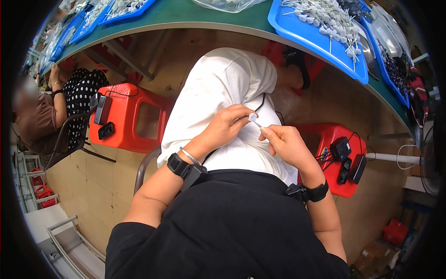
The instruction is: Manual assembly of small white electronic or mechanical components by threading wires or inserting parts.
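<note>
Above my lap, my left hand (226, 125) pinches a small white round piece (252, 117) between thumb and fingertips. My right hand (290, 145) is closed on a thin metal-tipped tool (257, 124), and its tip meets the white piece. Most of the tool is hidden in my fingers, so its exact kind does not show. Both hands are close together over my white trousers (218, 88). On the green table (181, 14) ahead, a blue tray (297, 39) bears many white round-headed pieces on thin stems.
Red stools flank me: the left stool (125, 135) and the right stool (346, 186) carry black devices with cables. Another person (42, 116) sits at far left. A fan (429, 160) stands at far right. More blue trays line the table.
</note>
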Demonstrator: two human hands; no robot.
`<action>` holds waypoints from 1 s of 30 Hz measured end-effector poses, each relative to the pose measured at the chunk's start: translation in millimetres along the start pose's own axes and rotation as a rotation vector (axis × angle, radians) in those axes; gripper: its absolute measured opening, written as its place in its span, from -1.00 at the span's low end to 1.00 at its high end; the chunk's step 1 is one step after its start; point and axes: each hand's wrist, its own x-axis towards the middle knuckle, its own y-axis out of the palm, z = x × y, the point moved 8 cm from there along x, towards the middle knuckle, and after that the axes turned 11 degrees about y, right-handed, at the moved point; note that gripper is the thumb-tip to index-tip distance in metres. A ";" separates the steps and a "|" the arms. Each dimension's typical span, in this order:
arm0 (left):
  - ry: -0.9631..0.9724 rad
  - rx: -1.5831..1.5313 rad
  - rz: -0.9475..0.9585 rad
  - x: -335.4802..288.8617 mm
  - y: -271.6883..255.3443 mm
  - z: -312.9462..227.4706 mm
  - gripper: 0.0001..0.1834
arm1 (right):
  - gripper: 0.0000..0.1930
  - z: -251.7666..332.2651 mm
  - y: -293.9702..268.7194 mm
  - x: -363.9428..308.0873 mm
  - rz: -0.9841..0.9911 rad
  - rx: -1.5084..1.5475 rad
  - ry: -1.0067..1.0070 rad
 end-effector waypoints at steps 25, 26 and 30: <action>-0.036 -0.040 0.120 -3.4 11.0 10.0 -0.84 | -0.60 -13.9 5.7 4.1 0.231 0.117 0.107; -0.036 -0.040 0.120 -3.5 11.0 9.9 -0.84 | -0.60 -13.3 5.1 3.7 0.231 0.117 0.108; -0.086 -0.128 0.131 -4.6 13.8 12.5 -0.82 | -0.61 -10.5 3.8 3.1 0.229 0.099 0.062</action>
